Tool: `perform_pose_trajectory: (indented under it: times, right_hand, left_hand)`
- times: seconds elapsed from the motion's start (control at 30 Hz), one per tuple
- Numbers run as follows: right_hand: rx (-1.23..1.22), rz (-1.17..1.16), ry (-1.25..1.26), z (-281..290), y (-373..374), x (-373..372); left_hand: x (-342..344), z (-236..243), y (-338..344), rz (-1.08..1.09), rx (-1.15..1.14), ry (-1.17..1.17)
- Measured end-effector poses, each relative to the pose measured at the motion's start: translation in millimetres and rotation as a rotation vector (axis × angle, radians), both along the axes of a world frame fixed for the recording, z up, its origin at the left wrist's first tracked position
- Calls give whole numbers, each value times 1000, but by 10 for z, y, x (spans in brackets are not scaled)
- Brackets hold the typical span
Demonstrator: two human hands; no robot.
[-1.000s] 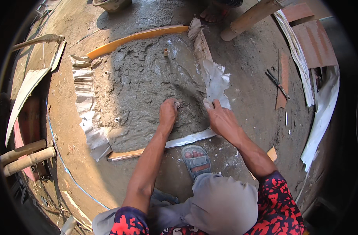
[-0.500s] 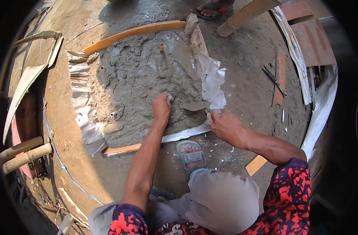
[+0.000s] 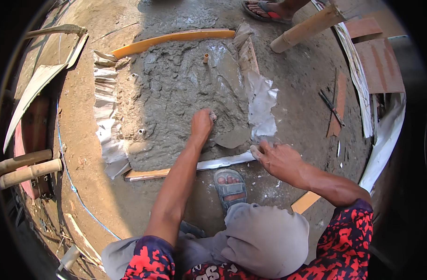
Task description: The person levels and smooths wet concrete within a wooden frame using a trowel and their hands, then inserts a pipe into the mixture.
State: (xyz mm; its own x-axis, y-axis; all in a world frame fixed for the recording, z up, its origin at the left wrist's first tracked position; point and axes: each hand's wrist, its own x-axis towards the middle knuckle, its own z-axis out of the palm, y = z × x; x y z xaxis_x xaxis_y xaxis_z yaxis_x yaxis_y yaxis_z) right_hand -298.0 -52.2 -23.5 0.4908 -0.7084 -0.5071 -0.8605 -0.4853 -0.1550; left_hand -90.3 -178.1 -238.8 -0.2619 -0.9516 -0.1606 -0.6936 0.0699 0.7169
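Wet grey concrete (image 3: 176, 88) with a lumpy surface fills a low rectangular form. My right hand (image 3: 280, 158) is closed at the form's near right corner, gripping a trowel (image 3: 233, 138); the handle is hidden by the hand. The trowel's blade points left and lies against the concrete just inside the near edge. My left hand (image 3: 203, 123) is a fist over the near middle of the concrete, left of and beyond the blade. Whatever its curled fingers may hold is hidden.
An orange board (image 3: 171, 37) bounds the far side; crumpled pale sheeting (image 3: 106, 107) lines the left. Short pipes, one an upright orange pipe (image 3: 206, 58), protrude from the form. A bamboo pole (image 3: 307, 30) and another person's sandalled foot (image 3: 269, 10) are far right. Pliers-like tool (image 3: 331, 108) lies right.
The trowel's blade has come slightly nearer to me and tilted, showing more of its face. My right hand has drawn back a little. The whole view has shifted slightly.
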Motion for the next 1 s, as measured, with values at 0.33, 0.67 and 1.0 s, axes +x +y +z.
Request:
perform_pose_trajectory:
  times: [0.33,0.67,1.0]
  right_hand:
    - [87,98,213,-135,-93,-57]
    - [53,5,170,-39,-39,-127]
    - [-393,-74,-119,-773,-1240,281]
  left_hand:
    - [-45,-56,11,-58,-8,-33]
    - [-38,30,120,33,12,45]
    - [-78,-61,218,91,-16,111]
